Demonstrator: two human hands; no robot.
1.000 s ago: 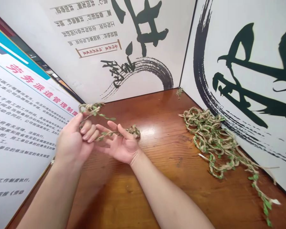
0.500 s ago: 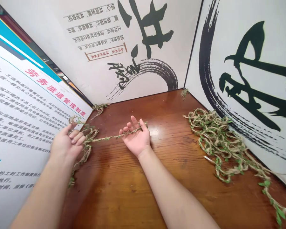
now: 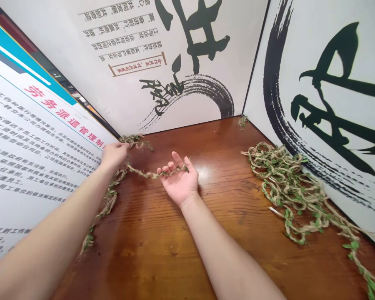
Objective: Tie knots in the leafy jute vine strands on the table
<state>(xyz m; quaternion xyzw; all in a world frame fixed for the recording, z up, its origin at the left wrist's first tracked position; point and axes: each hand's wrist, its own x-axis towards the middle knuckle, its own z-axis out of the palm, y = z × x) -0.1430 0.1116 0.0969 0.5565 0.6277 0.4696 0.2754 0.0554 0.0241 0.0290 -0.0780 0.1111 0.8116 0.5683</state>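
Observation:
A strand of leafy jute twine [image 3: 143,173], tan with small green leaves, runs across the table on the left. My right hand [image 3: 181,181] lies palm up with its fingers curled, and the twine's end rests in them near the thumb tip. Toward the back left corner, my left hand [image 3: 115,155] has its fingers pinched at a small clump of the same twine [image 3: 136,141]; the fingertips are partly hidden. Below that hand, more leafy twine [image 3: 108,204] trails along the foot of the left panel.
A big tangled heap of leafy twine [image 3: 287,187] sits on the right, with a strand running toward the near right edge. Printed white panels [image 3: 112,96] wall in the brown wooden table [image 3: 162,250]. A small tuft [image 3: 243,121] lies in the far corner.
My left hand has moved away from me and to the right, to the clump at the back left. The strand between my hands has gone slacker. My right hand has hardly moved.

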